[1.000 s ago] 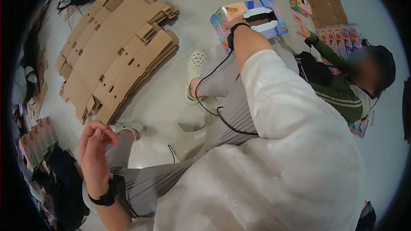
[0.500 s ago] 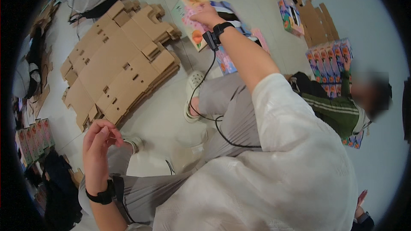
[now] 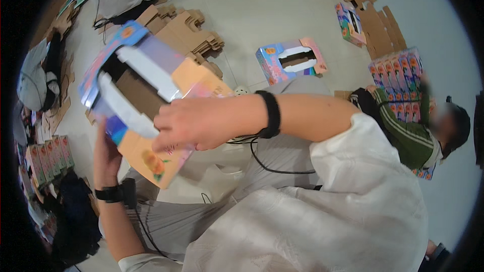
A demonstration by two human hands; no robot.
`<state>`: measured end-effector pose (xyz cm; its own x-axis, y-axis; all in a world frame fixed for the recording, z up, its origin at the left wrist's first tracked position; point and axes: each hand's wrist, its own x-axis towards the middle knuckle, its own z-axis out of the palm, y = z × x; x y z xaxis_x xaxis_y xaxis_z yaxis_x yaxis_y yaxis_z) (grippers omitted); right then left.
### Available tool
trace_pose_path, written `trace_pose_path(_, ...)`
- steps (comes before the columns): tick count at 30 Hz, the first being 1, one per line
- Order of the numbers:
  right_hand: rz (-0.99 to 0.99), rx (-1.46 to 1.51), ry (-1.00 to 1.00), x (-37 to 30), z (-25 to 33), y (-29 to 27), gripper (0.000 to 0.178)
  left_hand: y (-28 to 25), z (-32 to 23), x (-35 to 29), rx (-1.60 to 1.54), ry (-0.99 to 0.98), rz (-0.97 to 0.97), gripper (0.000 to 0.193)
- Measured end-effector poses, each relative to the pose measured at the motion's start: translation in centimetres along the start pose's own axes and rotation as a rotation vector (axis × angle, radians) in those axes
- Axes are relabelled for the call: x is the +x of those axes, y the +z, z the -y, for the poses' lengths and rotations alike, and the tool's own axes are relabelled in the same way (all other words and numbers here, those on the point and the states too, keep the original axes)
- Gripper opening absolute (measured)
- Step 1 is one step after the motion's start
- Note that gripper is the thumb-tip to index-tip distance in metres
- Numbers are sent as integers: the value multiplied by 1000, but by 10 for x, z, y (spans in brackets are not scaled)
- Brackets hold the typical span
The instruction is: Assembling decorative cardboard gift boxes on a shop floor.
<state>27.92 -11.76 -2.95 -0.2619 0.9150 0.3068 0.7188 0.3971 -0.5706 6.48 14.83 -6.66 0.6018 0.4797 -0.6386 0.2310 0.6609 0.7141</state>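
A colourful printed cardboard box with a long cut-out opening is tilted up in front of me, above my left leg. White flaps edge the opening, and brown cardboard shows inside. My right hand is closed on the box's orange end, its fingers by the opening's edge. Against the near left side rests my left hand, gripping the box from below; its fingertips are partly hidden behind it. Another box of the same kind lies on the floor beyond my right knee, its opening facing up.
Flat brown cardboard sheets are stacked behind the held box. A third printed box lies far right, near stacked boxes and a person in a green jacket. More boxes stand left. A black cable crosses my lap.
My right hand has brought the printed box from the far floor back toward me and leftward. My left hand, empty before, now meets its near left side.
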Motion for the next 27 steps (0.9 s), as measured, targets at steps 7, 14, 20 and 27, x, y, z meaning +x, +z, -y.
trace_pose_path(7,-50,-112,-97,-9,-23,12,63,10,26,5,-37,220,3,45)
trace_pose_path(14,104,179,284,-1,-23,22,70,28,33,-15,75,421,-183,55)
trace_pose_path(20,39,205,453,25,-14,36,68,68,34,-21,72,612,-292,68)
trace_pose_path(27,-206,396,610,49,-3,50,55,78,37,-21,120,830,-325,73)
